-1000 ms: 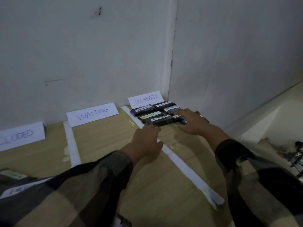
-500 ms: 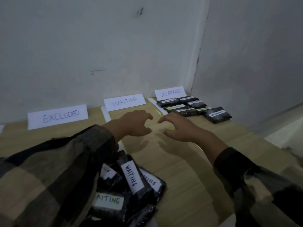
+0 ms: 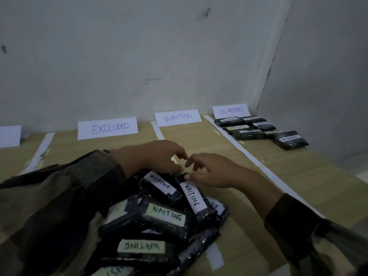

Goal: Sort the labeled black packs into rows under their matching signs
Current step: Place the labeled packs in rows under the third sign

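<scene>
A pile of black packs labeled WAITING lies on the wooden table in front of me. My left hand hovers at the pile's far end, its loosely curled fingertips touching the end of one WAITING pack. My right hand is beside it, fingers relaxed, with the thumb against the far end of a second WAITING pack. Neither hand grips a pack. The WAITING sign leans on the wall with bare table below it. Several packs lie in rows under the ON PROGRESS sign.
An EXCLUDED sign stands left of WAITING, and another white sign is cut off at the far left. White tape strips divide the table into lanes. Walls meet in a corner behind the ON PROGRESS lane.
Both hands left the ON PROGRESS packs and moved left and toward me, down onto the far end of the WAITING pile. My view swung left and lower.
</scene>
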Tool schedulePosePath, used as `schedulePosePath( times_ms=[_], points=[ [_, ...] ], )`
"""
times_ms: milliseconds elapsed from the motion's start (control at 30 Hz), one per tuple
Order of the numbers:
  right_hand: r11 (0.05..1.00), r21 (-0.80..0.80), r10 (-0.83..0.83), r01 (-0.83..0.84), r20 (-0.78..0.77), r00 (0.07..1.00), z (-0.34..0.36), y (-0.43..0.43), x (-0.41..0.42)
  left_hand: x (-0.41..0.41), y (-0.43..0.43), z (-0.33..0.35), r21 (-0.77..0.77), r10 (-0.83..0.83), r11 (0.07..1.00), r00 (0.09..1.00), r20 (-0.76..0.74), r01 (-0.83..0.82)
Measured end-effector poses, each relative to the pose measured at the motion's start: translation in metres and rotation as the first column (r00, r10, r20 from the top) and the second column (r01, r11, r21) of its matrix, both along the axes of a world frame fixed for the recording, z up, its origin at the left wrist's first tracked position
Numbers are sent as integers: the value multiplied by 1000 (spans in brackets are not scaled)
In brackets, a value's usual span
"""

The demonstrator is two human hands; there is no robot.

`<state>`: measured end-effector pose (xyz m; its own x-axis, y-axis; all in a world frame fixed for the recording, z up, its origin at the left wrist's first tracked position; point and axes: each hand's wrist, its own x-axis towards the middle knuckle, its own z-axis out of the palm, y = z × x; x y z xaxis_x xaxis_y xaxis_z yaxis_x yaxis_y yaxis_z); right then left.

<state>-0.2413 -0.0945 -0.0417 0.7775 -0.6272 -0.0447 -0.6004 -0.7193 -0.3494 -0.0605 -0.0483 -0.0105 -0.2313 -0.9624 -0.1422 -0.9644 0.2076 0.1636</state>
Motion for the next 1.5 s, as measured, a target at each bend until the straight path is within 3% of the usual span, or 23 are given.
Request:
schedulePosePath(
  times_ms=[133,267,400,500,600,733,833,933,1067,1233,1367,1500],
  points=[
    [1000,14,-18,19,-82,997,-1,16,7,14,14,-3,22,27,999,996,-82,-26],
    [983,166,-96,78,107,990,2,21,12,23,20,-8,66,78,996,954,-289,-62],
    [941,332,-174,66,309,935,9,21,20,24,26,-7,148,168,984,819,-548,-103],
    [930,366,-195,27,431,881,12,21,27,26,29,-2,143,186,982,774,-605,-123],
    [966,259,-134,8,474,870,13,18,31,33,30,5,106,219,975,754,-619,-196],
    [998,-63,2,18,297,955,17,9,32,47,31,11,125,309,943,669,-676,-310],
    [972,-234,77,-12,270,960,15,-3,32,56,26,14,156,371,916,630,-683,-370],
    [961,-277,85,-2,286,955,16,-20,34,58,17,15,152,378,909,612,-694,-389],
    [960,-280,41,33,255,966,21,-49,37,57,-4,16,64,347,916,702,-622,-396],
    [953,-278,-64,118,198,978,22,-99,38,59,-37,14,-110,328,919,888,-322,-379],
    [946,-273,-134,173,156,979,16,-142,39,60,-66,0,-176,323,923,938,-129,-342],
    [940,-254,-201,228,125,971,8,-184,40,58,-97,-16,-168,315,932,947,-59,-321]
  ],
)
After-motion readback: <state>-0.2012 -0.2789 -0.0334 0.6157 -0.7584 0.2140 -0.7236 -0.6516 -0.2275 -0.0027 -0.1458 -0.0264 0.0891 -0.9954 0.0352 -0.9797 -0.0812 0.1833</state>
